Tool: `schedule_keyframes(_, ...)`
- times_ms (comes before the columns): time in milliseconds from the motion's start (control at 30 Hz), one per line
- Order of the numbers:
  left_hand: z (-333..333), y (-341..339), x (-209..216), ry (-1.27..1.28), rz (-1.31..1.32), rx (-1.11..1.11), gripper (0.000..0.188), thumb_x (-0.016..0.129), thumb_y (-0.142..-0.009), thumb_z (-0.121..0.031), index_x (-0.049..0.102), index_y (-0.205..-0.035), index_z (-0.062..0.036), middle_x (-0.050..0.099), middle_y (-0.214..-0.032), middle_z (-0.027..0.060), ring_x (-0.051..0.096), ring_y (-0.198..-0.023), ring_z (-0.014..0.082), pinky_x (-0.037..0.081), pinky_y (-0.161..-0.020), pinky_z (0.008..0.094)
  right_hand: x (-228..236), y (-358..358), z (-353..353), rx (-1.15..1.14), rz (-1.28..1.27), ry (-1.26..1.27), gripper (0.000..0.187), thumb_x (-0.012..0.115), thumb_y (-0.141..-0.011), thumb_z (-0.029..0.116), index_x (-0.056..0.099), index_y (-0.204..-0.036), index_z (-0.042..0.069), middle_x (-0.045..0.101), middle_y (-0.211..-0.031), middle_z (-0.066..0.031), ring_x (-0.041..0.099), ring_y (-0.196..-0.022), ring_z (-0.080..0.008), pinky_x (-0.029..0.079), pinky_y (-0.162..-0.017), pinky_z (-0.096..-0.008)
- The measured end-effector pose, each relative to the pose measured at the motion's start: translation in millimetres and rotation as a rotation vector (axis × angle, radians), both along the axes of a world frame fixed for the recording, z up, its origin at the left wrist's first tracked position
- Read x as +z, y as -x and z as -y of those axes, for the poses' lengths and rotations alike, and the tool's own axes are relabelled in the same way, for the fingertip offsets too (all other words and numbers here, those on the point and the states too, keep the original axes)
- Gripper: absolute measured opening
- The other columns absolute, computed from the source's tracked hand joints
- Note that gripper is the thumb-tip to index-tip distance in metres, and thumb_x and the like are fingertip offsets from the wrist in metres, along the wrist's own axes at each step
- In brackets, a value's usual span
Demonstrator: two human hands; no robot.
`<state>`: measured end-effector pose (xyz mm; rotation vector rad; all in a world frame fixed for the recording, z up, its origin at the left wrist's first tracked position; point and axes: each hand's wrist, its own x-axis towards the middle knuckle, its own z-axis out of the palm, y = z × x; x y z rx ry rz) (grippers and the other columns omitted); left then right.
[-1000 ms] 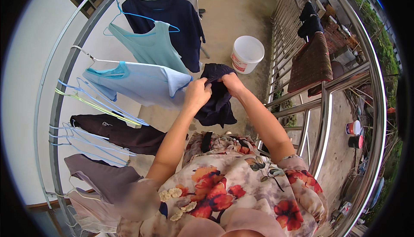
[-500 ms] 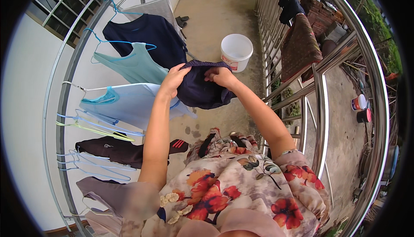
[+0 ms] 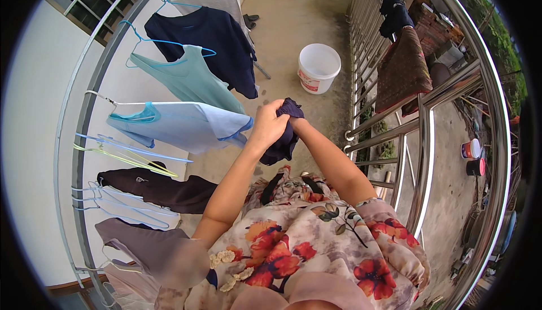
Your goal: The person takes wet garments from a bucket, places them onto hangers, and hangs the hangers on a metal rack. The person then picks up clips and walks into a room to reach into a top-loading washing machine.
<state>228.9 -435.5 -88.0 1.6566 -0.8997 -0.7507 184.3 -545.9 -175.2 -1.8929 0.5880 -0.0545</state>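
In front of me, a dark purple garment (image 3: 278,150) with a gathered waistband, which looks like shorts, hangs bunched between my hands. My left hand (image 3: 270,121) is closed on its upper edge, thumb on top. My right hand (image 3: 298,124) reaches into the bunched cloth from the right; its fingers are hidden inside. Left of my hands, a light blue shirt (image 3: 180,121), a teal tank top (image 3: 189,78) and a navy top (image 3: 209,39) hang on hangers.
A grey metal rack (image 3: 84,124) runs along the left wall, with bare hangers (image 3: 121,203), dark brown clothing (image 3: 164,188) and a mauve garment (image 3: 135,242). Ahead stands a white bucket (image 3: 319,68). A steel railing (image 3: 426,152) bounds the right side, with a patterned cloth (image 3: 403,70) over it.
The garment was spread wide by its waistband; now it is bunched and nearer my body. My left hand has moved right and down, close to my right hand, which has gone into the cloth.
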Motion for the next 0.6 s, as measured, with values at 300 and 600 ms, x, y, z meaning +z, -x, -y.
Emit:
schedule_keyframes(300, -40, 113, 15, 0.093, 0.191, -0.191, 0.069, 0.058, -0.095, -0.025, 0.023, -0.143, 0.0095, 0.058, -0.120, 0.0307, 0.063, -0.096, 0.0267, 0.047, -0.085, 0.0333, 114, 33, -5, 0.379, 0.244, 0.099, 0.033, 0.064, -0.082, 0.013, 0.061, -0.112, 0.001, 0.065, -0.107, -0.0130, 0.062, -0.099, -0.0213, 0.049, -0.086, -0.0317)
schedule_keyframes(600, -27, -47, 9, 0.142, -0.596, 0.528, 0.050, 0.045, -0.100, -0.045, 0.052, -0.120, 0.0000, 0.052, -0.125, 0.0121, 0.055, -0.105, 0.0237, 0.043, -0.095, 0.0378, 160, 52, 5, 0.275, 0.330, 0.340, 0.035, 0.067, -0.080, 0.015, 0.060, -0.112, 0.003, 0.065, -0.106, -0.0122, 0.063, -0.097, -0.0226, 0.050, -0.085, -0.0317)
